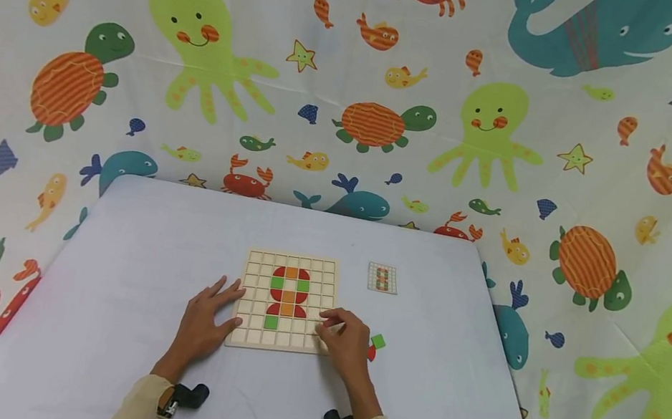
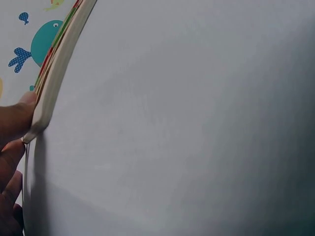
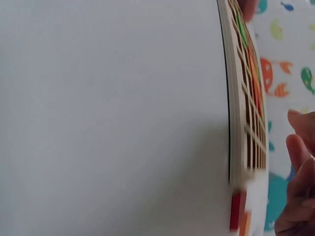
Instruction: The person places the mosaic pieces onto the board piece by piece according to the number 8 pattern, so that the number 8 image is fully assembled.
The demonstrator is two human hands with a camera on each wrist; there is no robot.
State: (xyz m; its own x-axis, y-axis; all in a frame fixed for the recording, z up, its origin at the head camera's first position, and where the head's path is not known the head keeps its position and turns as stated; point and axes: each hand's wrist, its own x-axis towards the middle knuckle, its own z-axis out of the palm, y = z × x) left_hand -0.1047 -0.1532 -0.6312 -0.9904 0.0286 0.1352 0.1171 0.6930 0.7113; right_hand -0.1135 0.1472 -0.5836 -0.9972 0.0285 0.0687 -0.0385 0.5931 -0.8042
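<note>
A wooden grid board [image 1: 248, 334] lies on the white table, with red, orange and green tiles [image 1: 288, 296] set in its middle columns. My left hand [image 1: 203, 320] rests at the board's left edge, fingers spread and touching it. In the left wrist view the thumb [image 2: 22, 110] lies against the board's edge [image 2: 54, 83]. Over the board's right edge is my right hand [image 1: 345, 341], its thumb and forefinger bent toward each other with a small gap; I see nothing between them. The right wrist view shows these fingers [image 3: 300, 147] beyond the board [image 3: 241, 152].
Right of the right hand lie a loose green square tile [image 1: 378, 341] and a red tile [image 1: 372, 353], partly hidden by the wrist. A small pattern card [image 1: 390, 286] is behind them. A curtain printed with sea animals [image 1: 342, 80] hangs behind the table [image 1: 444, 399].
</note>
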